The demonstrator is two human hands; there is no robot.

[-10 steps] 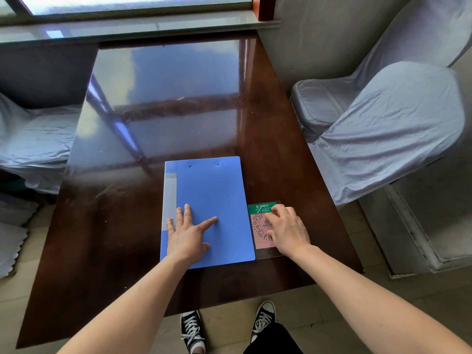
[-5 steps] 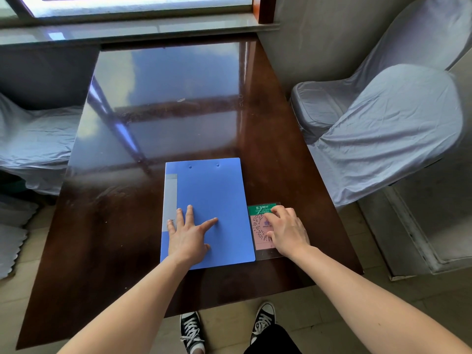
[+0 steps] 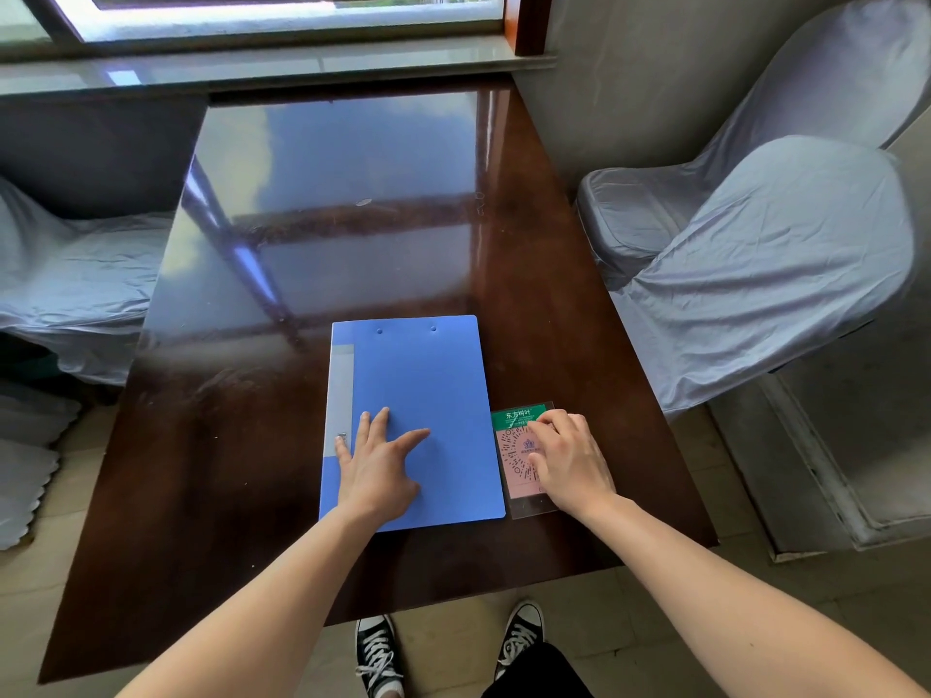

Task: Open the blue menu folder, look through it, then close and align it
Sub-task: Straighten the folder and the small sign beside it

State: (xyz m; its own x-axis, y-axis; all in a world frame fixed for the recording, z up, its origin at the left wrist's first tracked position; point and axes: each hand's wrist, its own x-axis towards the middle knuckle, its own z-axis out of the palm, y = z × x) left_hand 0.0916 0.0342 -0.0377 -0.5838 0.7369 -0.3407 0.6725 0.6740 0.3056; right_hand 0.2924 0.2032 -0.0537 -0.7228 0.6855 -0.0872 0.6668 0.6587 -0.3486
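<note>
- While your left hand [image 3: 375, 468] lies flat on the folder [image 3: 418, 425], its fingers are spread wide and the palm presses the lower half of the cover, holding nothing.
- Your right hand [image 3: 572, 463] rests palm-down on the card [image 3: 519, 453] just beside the folder's right edge, fingers loosely curled over it; you cannot tell from here whether they pinch the card or only touch it.
- That card sits in a clear sleeve, green across the top and pink with a code pattern below.
- Your folder is shut and lies flat near the front edge of the table [image 3: 226, 471], long sides running away from you, a grey strip down its left side and two small rivets near the far edge.
- Beyond the folder, the dark glossy top reflects the window [image 3: 282, 12].
- Grey-covered chairs stand on both sides, one at the right [image 3: 766, 274] and one at the left [image 3: 65, 274].
- Your shoes [image 3: 378, 657] show on the floor below the near edge.
</note>
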